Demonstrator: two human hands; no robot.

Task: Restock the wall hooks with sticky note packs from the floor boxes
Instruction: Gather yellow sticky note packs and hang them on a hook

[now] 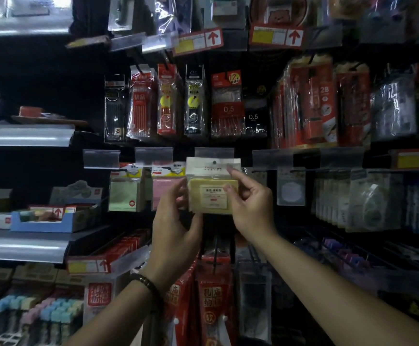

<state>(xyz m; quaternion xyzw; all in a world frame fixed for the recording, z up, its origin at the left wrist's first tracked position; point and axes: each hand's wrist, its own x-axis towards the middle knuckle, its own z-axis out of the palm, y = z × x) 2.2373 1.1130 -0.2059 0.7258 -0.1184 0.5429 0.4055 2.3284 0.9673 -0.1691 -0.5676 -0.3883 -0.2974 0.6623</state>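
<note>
Pretty dim in here, and the whole back wall [255, 68] is just black panel with hooks. Left of that wall there are a couple of grey metal shelves [26, 137] catching some glare. A row of clear plastic tag holders [214, 152] runs across the wall's middle.

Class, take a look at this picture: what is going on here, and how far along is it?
A person is hanging a yellow sticky note pack on a wall hook in a stationery display. The left hand grips the pack's left edge and the right hand pinches its right side. The hook tip appears to sit in the header's hole, and neither hand has let go. A green pack and a pink pack hang to its left.
</note>
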